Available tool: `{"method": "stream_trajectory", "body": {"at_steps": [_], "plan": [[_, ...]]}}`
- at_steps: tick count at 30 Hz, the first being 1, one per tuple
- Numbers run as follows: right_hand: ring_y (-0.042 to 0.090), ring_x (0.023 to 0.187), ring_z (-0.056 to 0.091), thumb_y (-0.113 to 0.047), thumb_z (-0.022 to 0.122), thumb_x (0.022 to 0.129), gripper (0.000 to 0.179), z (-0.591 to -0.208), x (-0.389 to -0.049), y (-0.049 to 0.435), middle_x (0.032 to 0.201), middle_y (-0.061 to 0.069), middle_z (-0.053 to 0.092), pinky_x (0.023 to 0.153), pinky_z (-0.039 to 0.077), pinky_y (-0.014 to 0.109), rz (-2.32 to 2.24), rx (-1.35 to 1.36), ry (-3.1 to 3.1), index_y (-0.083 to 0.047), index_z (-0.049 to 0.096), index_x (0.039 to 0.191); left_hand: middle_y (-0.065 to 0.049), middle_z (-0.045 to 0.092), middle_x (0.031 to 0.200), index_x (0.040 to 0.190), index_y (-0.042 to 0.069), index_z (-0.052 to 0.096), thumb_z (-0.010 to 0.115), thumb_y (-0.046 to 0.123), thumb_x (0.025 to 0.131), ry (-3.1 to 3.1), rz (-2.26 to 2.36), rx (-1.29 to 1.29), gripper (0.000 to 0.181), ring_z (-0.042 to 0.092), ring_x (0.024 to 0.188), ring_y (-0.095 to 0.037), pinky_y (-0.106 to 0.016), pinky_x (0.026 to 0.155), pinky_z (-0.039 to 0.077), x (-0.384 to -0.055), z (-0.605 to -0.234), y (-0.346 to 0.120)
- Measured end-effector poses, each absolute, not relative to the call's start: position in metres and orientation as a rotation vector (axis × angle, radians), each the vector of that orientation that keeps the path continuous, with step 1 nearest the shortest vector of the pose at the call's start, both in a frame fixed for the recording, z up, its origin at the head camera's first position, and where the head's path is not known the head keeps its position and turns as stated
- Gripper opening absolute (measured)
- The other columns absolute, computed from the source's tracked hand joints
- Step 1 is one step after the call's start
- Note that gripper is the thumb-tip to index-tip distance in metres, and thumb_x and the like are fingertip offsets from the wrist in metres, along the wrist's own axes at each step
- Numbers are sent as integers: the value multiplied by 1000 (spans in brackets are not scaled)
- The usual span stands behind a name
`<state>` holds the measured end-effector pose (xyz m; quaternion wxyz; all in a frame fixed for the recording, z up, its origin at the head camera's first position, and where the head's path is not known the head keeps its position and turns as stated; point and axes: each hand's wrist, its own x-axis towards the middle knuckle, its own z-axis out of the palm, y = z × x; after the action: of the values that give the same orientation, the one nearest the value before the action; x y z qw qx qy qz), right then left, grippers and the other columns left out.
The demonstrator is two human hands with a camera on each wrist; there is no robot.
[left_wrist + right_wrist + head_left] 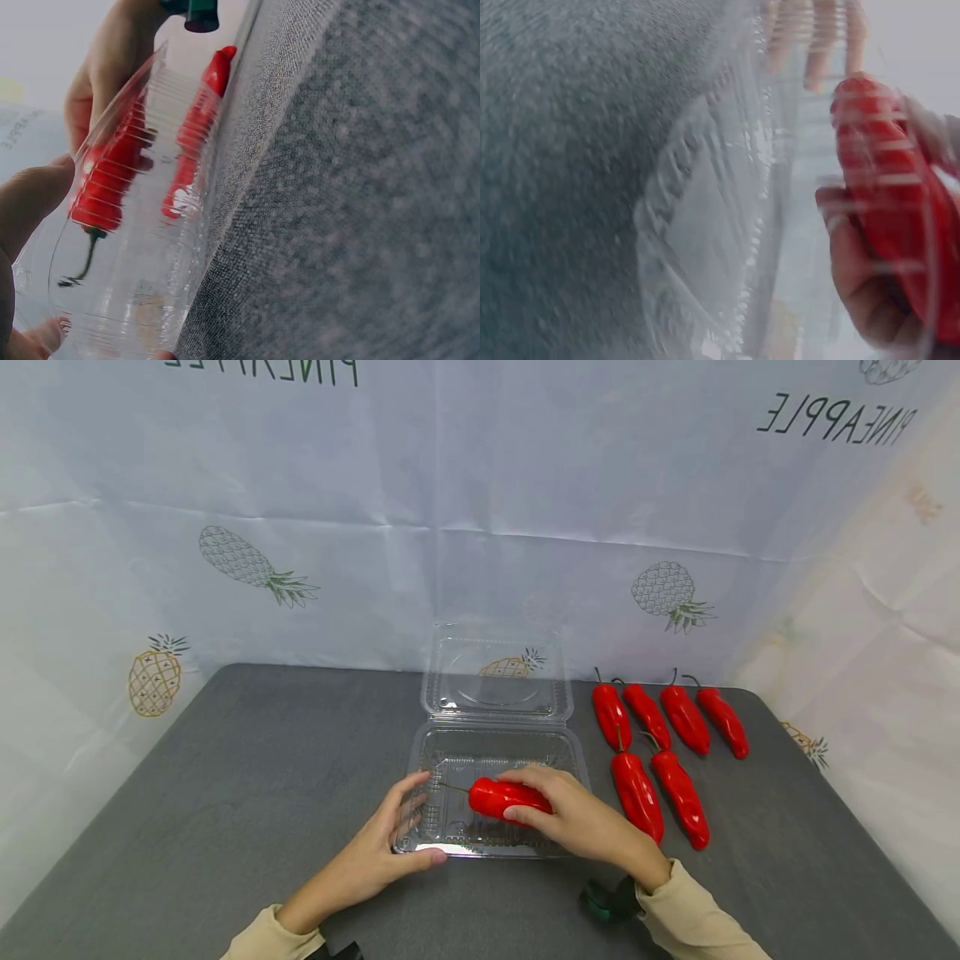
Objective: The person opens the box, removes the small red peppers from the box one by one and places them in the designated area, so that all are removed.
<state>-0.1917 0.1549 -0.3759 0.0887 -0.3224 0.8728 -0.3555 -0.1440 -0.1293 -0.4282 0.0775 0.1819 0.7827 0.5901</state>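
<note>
My right hand (573, 814) holds a glossy red pepper (491, 797) with thumb and fingers, above the base of a clear plastic clamshell container (498, 737). The pepper's thin green stem points left, and part of its body is hidden by the hand. Through the ribbed clear wall, the pepper (101, 187) also shows in the left wrist view. At the container's front left corner, my left hand (375, 856) touches the sides, its fingers fairly straight and thumb along the front edge. The right wrist view is blurred, with the gripped pepper (889, 180) on its right.
Behind the base, the clear lid (498, 672) stands raised against a white pineapple-print cloth (480, 485). Several more red peppers (636, 797) lie on the grey tabletop (300, 760) to the right. Beside the right sleeve is a dark green object (607, 902).
</note>
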Motion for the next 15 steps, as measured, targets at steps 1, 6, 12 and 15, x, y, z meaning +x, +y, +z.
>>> {"method": "stream_trajectory", "body": {"at_steps": [1,6,12,15], "plan": [[16,102,60,-29,71,92,47,-375,-192,157,122,0,65,82,59,21,-1077,-959,2605,-13,59,135,-18,16,163,154,8,19,80,24,85,2347,1766,546,94,28,147,-46,-51,116,33,-144,-428,-129],[18,106,59,-22,74,89,48,-370,-190,168,124,0,63,82,59,22,-1148,-947,2676,-16,58,134,-19,16,163,155,8,19,79,23,85,2341,1779,557,94,28,147,-46,-51,116,32,-144,-429,-130],[17,102,62,-18,76,87,48,-367,-186,181,122,0,64,78,60,22,-1198,-890,2778,-17,59,132,-20,15,163,155,7,18,79,23,85,2332,1787,560,94,27,147,-46,-50,116,32,-143,-429,-131],[15,99,63,-20,76,88,47,-366,-185,188,121,-1,65,75,60,22,-1203,-879,2828,-17,59,132,-20,15,163,155,8,18,79,23,85,2338,1777,560,94,26,147,-47,-51,116,32,-143,-429,-131]]}}
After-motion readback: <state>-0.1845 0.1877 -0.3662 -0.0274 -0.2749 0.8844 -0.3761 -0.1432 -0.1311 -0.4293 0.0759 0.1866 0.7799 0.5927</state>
